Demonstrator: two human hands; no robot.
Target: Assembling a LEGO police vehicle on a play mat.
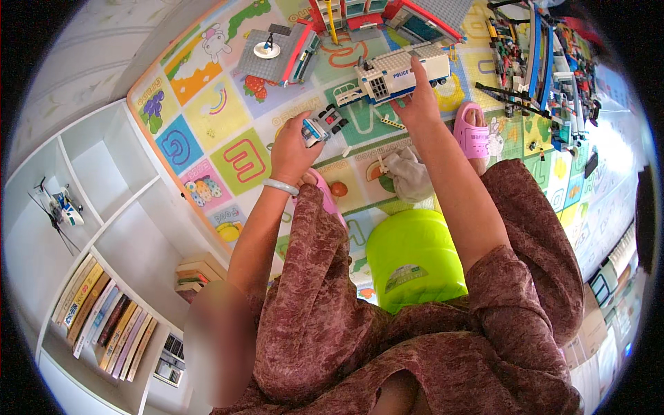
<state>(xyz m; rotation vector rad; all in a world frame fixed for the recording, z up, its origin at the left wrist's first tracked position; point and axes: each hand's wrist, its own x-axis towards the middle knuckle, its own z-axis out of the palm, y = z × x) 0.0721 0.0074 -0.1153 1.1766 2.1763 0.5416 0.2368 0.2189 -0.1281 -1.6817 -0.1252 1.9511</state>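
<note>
On the play mat point(228, 117), hands point(294, 149) hold a toy car point(324, 126) slanting up-right.

A small grey-and-black brick-built car point(322, 126) was held tilted above the colourful play mat point(228, 117). A white brick-built truck point(401, 72) with blue trim stood upright on the mat, just beyond.

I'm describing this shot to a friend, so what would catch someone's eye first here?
First, the two hands over the bright play mat: the left hand holds a small toy-brick car, and the right hand touches a white toy-brick truck. Below them, a lime-green bucket glows by the person's knees.
</note>
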